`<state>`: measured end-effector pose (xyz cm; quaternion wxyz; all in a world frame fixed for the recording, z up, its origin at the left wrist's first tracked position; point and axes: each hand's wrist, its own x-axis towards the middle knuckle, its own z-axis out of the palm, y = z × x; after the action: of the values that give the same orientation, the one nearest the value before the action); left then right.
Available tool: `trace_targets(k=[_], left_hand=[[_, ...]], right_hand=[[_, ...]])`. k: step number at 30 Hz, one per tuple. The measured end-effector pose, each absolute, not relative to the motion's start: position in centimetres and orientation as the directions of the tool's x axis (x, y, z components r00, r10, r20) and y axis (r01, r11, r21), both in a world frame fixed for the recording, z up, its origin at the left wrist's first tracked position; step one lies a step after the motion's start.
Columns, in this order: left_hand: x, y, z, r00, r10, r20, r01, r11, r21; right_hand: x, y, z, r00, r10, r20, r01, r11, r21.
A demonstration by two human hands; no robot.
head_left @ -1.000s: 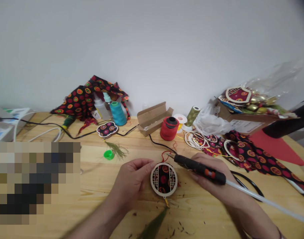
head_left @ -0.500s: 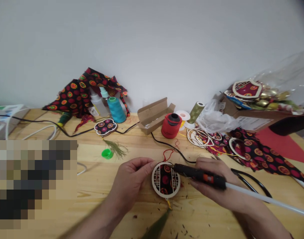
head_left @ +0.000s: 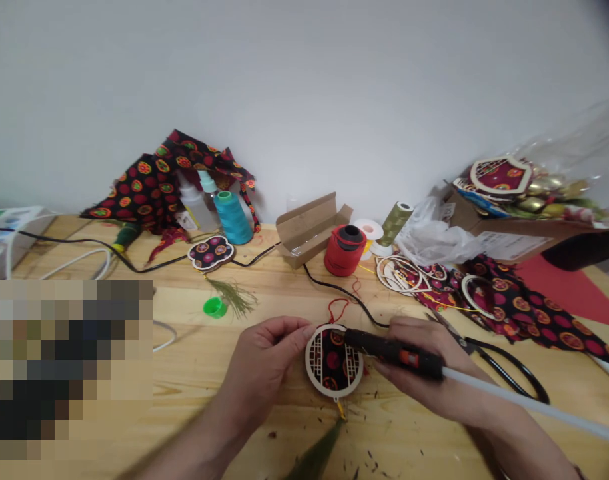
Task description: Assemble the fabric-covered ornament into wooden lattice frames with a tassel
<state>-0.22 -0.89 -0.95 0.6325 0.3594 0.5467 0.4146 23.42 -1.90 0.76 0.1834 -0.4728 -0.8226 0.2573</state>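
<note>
left hand (head_left: 269, 360): fingers against the left rim of a round wooden fretwork ornament (head_left: 334, 361), apparently steadying it on the table (head_left: 409, 447), pinch unclear | right hand (head_left: 414, 357): wrapped around a hot glue gun (head_left: 392, 355), nozzle over the ornament | ornament: between hands | beyond right hand: black-handled scissors (head_left: 504, 363) | nearer than ornament: green tassel (head_left: 317, 457)

Bright, even indoor light falls across the pale wall (head_left: 304, 87) and tabletop (head_left: 264, 440), leaving soft shadows and no harsh glare, while the left forearm (head_left: 194, 450) blurs at the bottom edge and a pixelated patch (head_left: 67, 370) masks the lower left.
</note>
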Motion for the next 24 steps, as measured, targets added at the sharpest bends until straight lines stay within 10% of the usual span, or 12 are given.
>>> trace_targets(k=[24], left_hand=[[-0.06,-0.82,-0.27,0.059,0.918,-0.391,-0.105,0.395,0.912]], right_hand=[[23.09,-2.07,0.68,-0.48,0.877,0.035,0.712,0.412,-0.569]])
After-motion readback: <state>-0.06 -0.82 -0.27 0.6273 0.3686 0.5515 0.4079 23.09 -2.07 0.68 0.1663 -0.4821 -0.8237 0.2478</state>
